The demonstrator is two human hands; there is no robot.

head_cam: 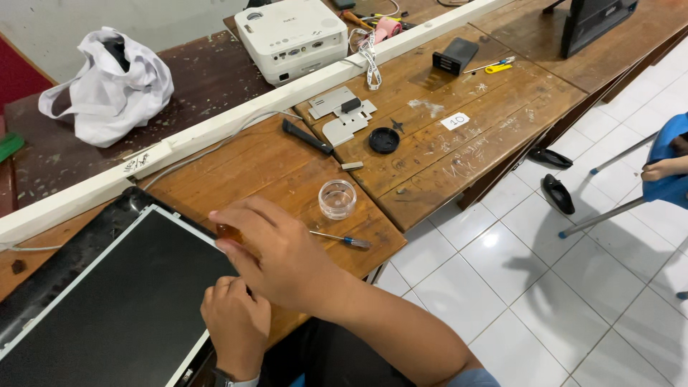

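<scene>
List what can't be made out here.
- Head view: the orange-handled tool is mostly covered by the right hand; its tip is unseen.
- The panel is cut off by the left and bottom edges.
- The left hand has its fingertips curled under, so any grip is hidden.
- The white bag hides its contents.

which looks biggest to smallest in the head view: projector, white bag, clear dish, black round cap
1. White bag and projector: alike in apparent size, and the projector is cut off at the top edge, so unranked.
2. Clear dish.
3. Black round cap, slightly smaller, though farther away.
</scene>
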